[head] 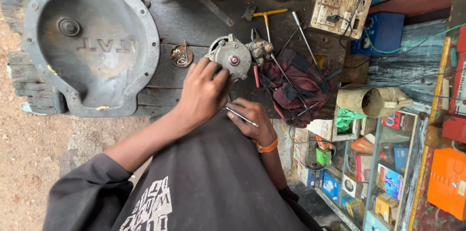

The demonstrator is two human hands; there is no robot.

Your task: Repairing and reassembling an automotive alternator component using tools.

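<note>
Left hand (204, 92) curled over a small motor housing (233, 58) — right hand (252, 119) pinching a thin metal tool (241, 117).
Housing looks closed, on the wooden bench (174, 17) — opening judged barely begun.

bench (194, 17): dark wood planks | on it: grey metal cover (92, 41); round motor (234, 58); red rag (296, 83)

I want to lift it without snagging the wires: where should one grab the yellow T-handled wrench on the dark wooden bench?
Probably by the yellow T-handled wrench's crossbar, from the far side: it lies bare on the wood, while the shaft runs under tools by the red cloth.
</note>
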